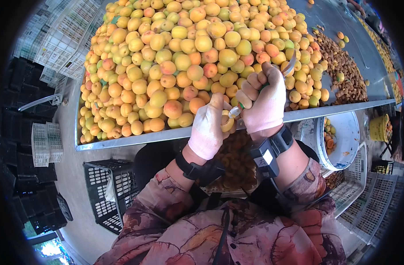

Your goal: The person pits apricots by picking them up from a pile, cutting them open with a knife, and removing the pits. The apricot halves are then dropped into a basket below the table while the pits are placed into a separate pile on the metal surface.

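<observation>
Patterned jacket (237, 229), reddish and pale, nearest of all, its sleeves running out to my wrists.
Left fingers (217, 100), in a pale pink-and-white glove: clamped on an orange fruit piece (227, 122), just above the near edge of the tabletop (144, 138).
Right fingers (253, 80), gloved alike: closed round a tool (241, 106), green at the handle, its small metal tip at the fruit piece; touching or just beside it, I cannot tell. Curved metal blade (291, 64), one, projecting beyond my right thumb.
Wrist straps, two, dark, with boxes attached.
Yellow-orange fruits (180, 57), one large heap, filling the tabletop from its left edge to right of my hands.
Brown pieces (343, 73), a heap, towards the right edge, a few fruits beside it.
White bucket (349, 154), fruit inside, below the near edge, right. Yellow bucket (376, 128), farther right.
Black crate (111, 190), slatted, on the floor, left of my legs.
</observation>
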